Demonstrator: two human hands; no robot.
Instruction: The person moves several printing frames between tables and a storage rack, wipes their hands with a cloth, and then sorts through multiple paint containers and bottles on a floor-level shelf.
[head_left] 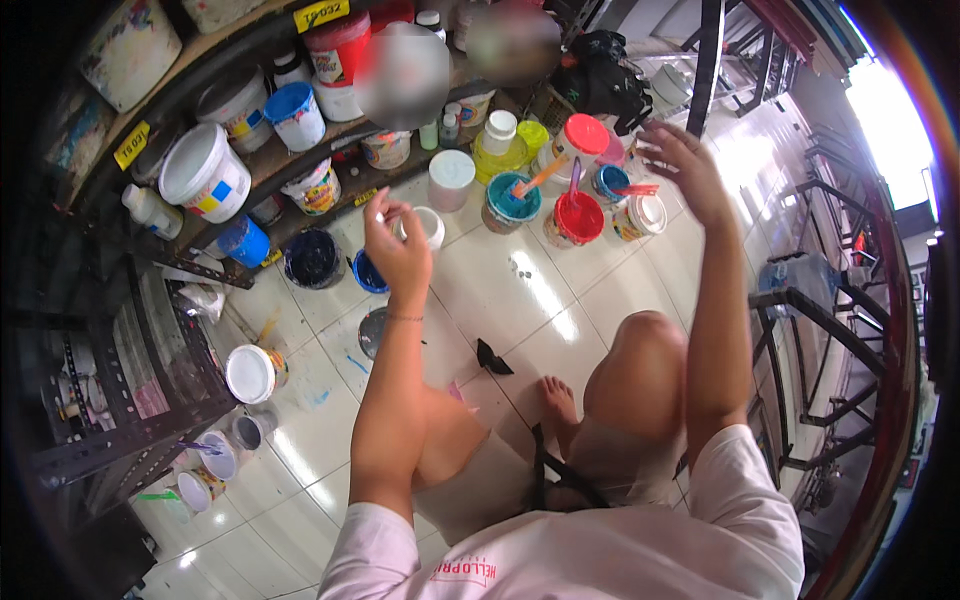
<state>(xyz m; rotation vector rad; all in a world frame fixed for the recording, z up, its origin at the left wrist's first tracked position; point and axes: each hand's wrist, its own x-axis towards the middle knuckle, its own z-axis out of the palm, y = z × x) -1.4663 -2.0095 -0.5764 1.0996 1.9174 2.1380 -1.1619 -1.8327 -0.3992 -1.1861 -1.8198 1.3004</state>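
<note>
My left hand [400,250] is raised over the floor, its fingers loosely bent and apart, with nothing visible in it. Just behind it stands a small tub with a white lid [428,226], partly hidden by the hand. My right hand [690,172] hangs in the air at the right, fingers spread and holding nothing. Nearest to it are a white-lidded tub [645,214] and a small blue paint pot [611,183] with a red-handled tool across it. Between the hands stand a teal paint tub [503,218] with an orange-handled tool and a red paint tub [573,232] with a purple-handled one.
A shelf [290,165] full of paint tubs curves along the left and back. A dark paint bucket [312,258] and a white-lidded tub [252,374] stand on the tiled floor [520,270]. A black scrap [492,358] lies before my foot. Metal frames [830,310] line the right.
</note>
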